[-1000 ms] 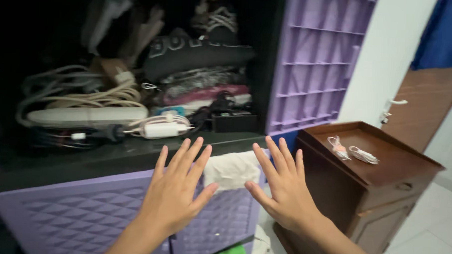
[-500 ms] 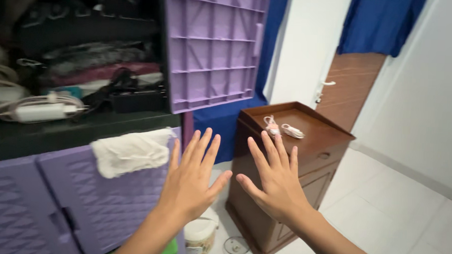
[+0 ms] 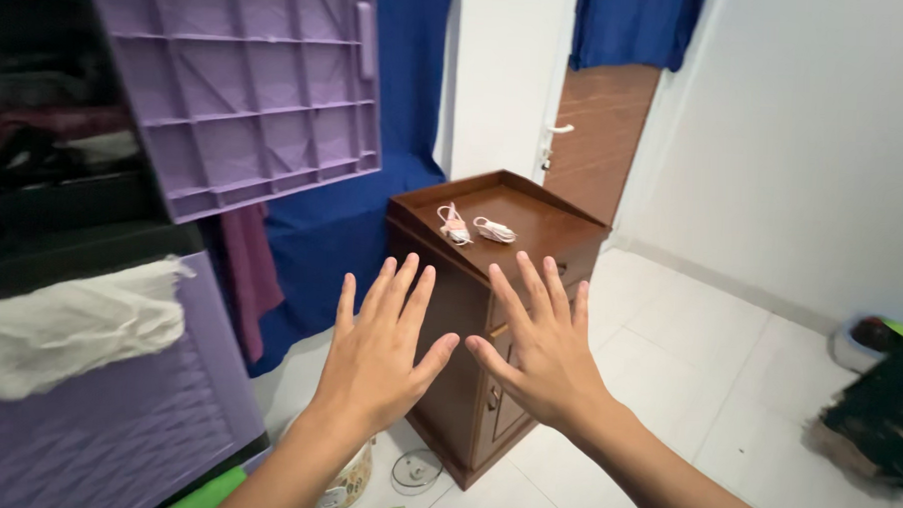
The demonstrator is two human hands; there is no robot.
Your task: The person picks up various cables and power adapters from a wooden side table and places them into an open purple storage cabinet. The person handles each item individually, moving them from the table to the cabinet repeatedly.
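My left hand (image 3: 378,352) and my right hand (image 3: 538,347) are raised side by side with the backs toward me, fingers spread, holding nothing. Behind them stands a small brown wooden cabinet (image 3: 532,237) with a drawer and a door. Two coiled white cables (image 3: 472,226) lie on its top, beyond my fingertips and apart from both hands.
A purple plastic cupboard (image 3: 116,413) stands at the left with its upper door (image 3: 237,86) swung open and a white cloth (image 3: 69,321) hanging from its shelf. Blue fabric (image 3: 343,220) hangs behind the wooden cabinet. A brown door (image 3: 596,119) is farther back. A small tub (image 3: 349,481) sits on the white tiled floor.
The view has swung right, from the cluttered cupboard shelf to the wooden cabinet and the room. Both hands stay spread and empty in front of me.
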